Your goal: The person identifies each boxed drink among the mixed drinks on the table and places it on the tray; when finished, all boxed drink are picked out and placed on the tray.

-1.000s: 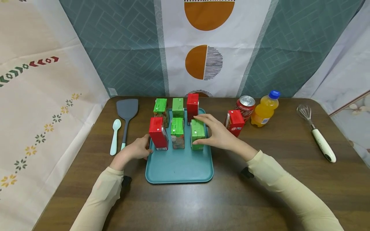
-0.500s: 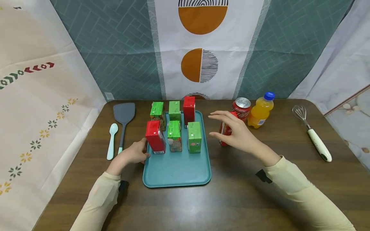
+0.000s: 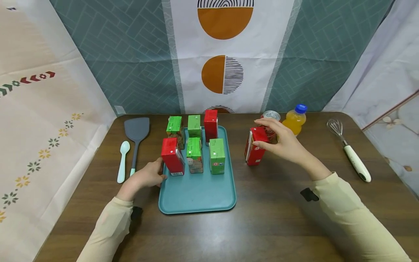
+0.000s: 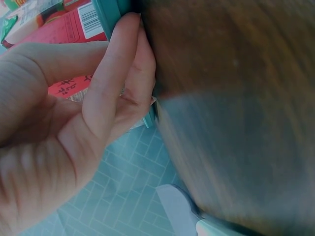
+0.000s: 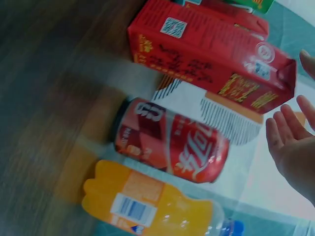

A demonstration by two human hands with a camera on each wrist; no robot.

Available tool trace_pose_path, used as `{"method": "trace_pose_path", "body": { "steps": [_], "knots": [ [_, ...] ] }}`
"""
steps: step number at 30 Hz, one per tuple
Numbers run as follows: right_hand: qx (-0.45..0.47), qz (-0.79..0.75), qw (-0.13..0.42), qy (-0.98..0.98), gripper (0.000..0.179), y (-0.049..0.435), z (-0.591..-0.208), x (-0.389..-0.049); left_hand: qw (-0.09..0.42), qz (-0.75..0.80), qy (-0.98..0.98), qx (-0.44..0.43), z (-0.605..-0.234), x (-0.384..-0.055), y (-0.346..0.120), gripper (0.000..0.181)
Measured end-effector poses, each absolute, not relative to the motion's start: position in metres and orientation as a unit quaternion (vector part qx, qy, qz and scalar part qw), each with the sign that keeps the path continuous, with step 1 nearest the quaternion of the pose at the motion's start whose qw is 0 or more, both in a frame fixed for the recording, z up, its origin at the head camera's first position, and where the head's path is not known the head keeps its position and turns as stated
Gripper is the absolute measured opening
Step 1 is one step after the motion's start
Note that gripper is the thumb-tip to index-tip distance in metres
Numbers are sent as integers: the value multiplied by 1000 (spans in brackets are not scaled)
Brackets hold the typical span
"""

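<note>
My left hand [image 3: 150, 175] grips the left rim of a teal tray [image 3: 198, 198], as the left wrist view shows with thumb and fingers [image 4: 110, 73] at the edge. On the tray stand several drink cartons: a red carton [image 3: 172, 156] by that hand, another red carton [image 3: 211, 126] at the back, and green ones such as the light green carton [image 3: 217, 156]. Right of the tray, my right hand [image 3: 286, 142] is held with thumb and fingers spread beside the top of an upright red carton [image 3: 255, 151]. The right wrist view shows fingertips close to that carton's top end.
Behind the right hand are a red soda can [image 5: 172, 140], partly hidden in the head view, and an orange drink bottle [image 3: 294, 122]. A whisk [image 3: 355, 160] lies at the far right. A grey spatula [image 3: 136, 131] and a pale spoon [image 3: 122, 160] lie left of the tray.
My right hand has left the light green carton on the tray and moved right to the red carton on the table. The left hand stays at the tray's rim.
</note>
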State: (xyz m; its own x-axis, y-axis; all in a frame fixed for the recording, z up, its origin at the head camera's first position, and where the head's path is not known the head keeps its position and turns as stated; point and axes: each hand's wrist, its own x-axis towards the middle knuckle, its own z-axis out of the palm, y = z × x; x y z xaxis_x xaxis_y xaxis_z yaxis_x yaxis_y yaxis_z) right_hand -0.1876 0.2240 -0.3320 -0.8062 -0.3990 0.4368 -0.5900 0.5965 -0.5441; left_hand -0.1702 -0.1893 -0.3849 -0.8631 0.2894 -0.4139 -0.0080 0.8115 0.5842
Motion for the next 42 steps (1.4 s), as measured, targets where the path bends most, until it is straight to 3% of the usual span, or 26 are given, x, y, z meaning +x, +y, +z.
{"method": "trace_pose_path", "body": {
  "steps": [10,22,29,42],
  "knots": [
    [231,373,-2,-899,70,229,-339,-198,250,301,917,81,-386,-171,-191,60],
    [218,415,-49,-882,70,230,-349,-210,246,296,919,82,-386,-170,-193,57],
    [136,434,-15,-891,70,231,-355,-205,252,297,918,79,-384,-172,-188,60],
    [173,457,32,-872,65,226,-346,-177,259,302,915,71,-387,-173,-190,62]
  ]
}}
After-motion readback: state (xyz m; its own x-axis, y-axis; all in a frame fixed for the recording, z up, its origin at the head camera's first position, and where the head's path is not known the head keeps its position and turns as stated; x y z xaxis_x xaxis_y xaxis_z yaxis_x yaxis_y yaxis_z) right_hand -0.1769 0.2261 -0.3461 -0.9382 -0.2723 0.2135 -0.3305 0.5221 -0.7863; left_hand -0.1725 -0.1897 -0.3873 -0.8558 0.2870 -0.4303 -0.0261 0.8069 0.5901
